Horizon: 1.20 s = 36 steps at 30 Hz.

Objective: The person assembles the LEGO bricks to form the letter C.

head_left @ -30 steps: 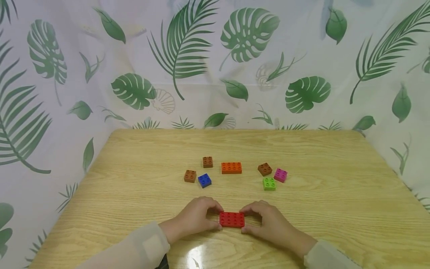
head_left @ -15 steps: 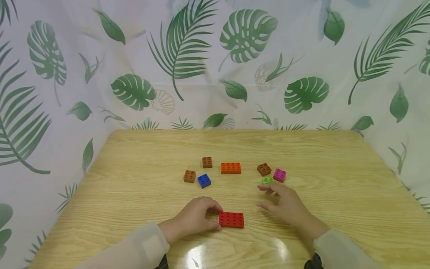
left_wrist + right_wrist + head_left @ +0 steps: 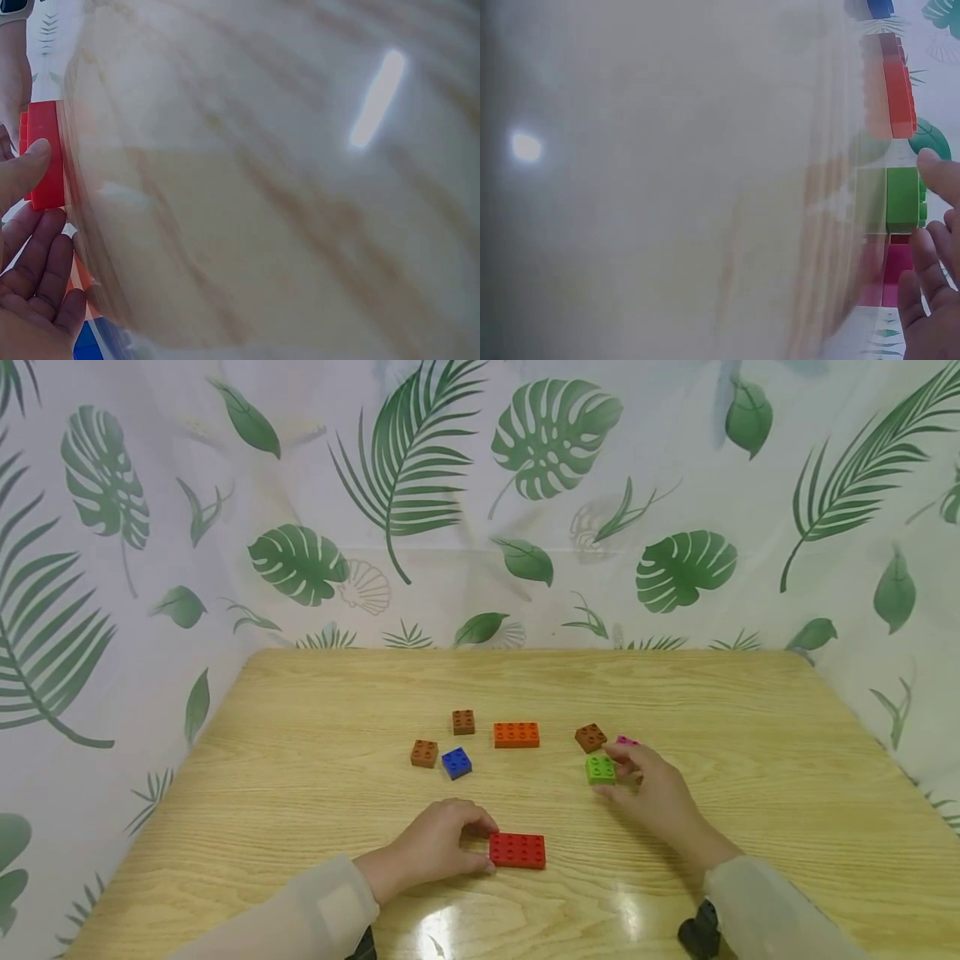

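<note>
Nearest the person, the left hand rests on the light wooden table with fingers curled against the left end of the red rectangular 8-stud plastic brick. Thumb and fingers grasp that end. The brick lies flat, studs up, with nothing stacked on it. The left wrist view confirms a fingertip against the brick's red edge.

Further out and to the right, the right hand reaches among a group of 3 small square bricks. Its fingers close around the green square 4-stud brick, thumb on the near side; the right wrist view shows a fingertip at the green brick. Whether the grip is fully closed cannot be told. The green brick appears to remain seated on the table. The pink square brick is mostly hidden behind the fingers. A brown square brick sits just beside the green one.

Beyond, centre: 1 orange rectangular 8-stud brick. Left group: a blue square brick and 2 more brown square bricks.

Assessment: assembly is at an early stage. 1 base brick is positioned; 0 bricks are attached; 7 remain loose.
</note>
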Each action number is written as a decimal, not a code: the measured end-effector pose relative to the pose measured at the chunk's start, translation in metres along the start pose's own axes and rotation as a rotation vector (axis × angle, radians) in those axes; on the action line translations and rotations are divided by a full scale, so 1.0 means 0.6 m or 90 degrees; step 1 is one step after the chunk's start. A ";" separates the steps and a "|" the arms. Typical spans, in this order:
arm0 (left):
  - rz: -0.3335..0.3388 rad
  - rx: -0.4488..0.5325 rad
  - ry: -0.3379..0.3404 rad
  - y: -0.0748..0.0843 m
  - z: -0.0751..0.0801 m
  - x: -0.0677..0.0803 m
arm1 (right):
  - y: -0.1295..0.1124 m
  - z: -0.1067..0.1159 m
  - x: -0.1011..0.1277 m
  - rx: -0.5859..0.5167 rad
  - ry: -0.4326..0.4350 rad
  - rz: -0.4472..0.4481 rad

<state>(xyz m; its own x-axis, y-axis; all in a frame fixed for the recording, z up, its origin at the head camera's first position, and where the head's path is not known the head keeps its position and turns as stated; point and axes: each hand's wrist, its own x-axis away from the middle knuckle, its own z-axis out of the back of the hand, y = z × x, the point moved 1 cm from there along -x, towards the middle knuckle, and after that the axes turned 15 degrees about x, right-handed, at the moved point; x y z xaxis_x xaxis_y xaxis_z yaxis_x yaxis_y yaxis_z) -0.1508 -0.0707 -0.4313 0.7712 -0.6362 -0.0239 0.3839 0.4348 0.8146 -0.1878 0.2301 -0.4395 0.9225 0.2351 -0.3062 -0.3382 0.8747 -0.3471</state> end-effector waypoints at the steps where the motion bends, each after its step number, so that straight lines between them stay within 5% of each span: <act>1: 0.001 0.000 0.000 0.000 0.000 0.000 | 0.001 -0.001 -0.001 0.000 -0.007 -0.005; 16: 0.010 0.001 0.001 -0.002 -0.001 -0.001 | 0.011 -0.013 -0.004 0.042 -0.030 0.002; 24: 0.006 0.001 0.001 -0.003 -0.001 0.000 | -0.015 -0.007 0.008 -0.022 -0.051 -0.035; 36: 0.008 0.006 0.002 -0.003 -0.001 0.000 | -0.082 -0.020 0.038 -0.095 -0.047 0.067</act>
<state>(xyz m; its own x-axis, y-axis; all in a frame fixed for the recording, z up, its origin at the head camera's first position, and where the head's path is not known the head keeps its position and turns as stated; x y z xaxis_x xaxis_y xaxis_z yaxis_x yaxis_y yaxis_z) -0.1512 -0.0710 -0.4332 0.7775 -0.6287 -0.0150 0.3694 0.4372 0.8200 -0.1522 0.1872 -0.4399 0.8897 0.3571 -0.2845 -0.4526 0.7722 -0.4460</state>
